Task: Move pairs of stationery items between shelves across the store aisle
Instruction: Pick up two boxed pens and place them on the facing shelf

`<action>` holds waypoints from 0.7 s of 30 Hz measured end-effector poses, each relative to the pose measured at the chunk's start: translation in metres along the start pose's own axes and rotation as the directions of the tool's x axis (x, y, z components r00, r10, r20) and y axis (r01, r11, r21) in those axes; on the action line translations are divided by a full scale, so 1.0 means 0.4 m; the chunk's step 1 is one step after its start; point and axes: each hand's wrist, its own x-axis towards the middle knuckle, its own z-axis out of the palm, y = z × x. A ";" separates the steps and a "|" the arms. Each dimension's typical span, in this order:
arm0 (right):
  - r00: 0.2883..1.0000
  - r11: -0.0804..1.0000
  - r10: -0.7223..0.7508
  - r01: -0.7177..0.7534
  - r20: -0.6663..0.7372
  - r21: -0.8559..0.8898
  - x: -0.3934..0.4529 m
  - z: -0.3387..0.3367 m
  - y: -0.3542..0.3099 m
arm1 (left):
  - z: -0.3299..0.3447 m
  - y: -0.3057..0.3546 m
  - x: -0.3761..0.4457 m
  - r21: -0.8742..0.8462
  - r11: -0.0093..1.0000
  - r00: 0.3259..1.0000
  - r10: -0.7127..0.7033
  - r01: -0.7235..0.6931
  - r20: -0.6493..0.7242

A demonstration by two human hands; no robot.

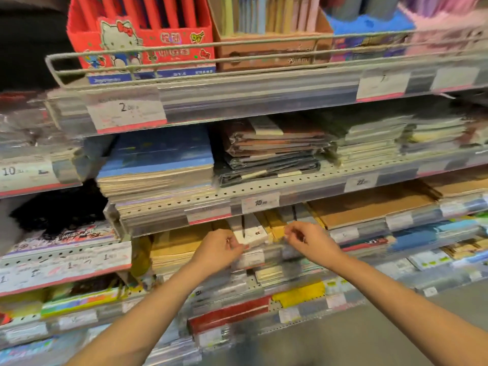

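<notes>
Both hands reach into the third shelf (264, 257) down from the red box (140, 38). The left hand (219, 250) curls its fingers at the corner of a white packet (249, 235) lying at the shelf's front edge; blur hides whether it truly pinches it. The right hand (307, 240), just right of that packet, has its fingertips bunched at a yellow packet (277, 224); its grip is also unclear. Above the packets sits a price tag (260, 202), and higher, a blue stack (158, 159).
</notes>
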 end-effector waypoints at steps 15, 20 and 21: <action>0.907 0.848 0.418 -0.408 -0.046 -0.338 0.151 -0.005 0.164 | 0.109 0.076 0.171 0.255 0.850 0.879 -0.476 0.461 -0.003; 0.892 0.853 0.452 -0.439 -0.021 -0.281 0.166 -0.012 0.158 | 0.109 0.078 0.182 0.092 0.813 0.818 -0.576 0.575 -0.019; 0.884 0.850 0.467 -0.451 -0.008 -0.271 0.170 -0.017 0.156 | 0.107 0.081 0.184 0.077 0.806 0.809 -0.587 0.586 -0.019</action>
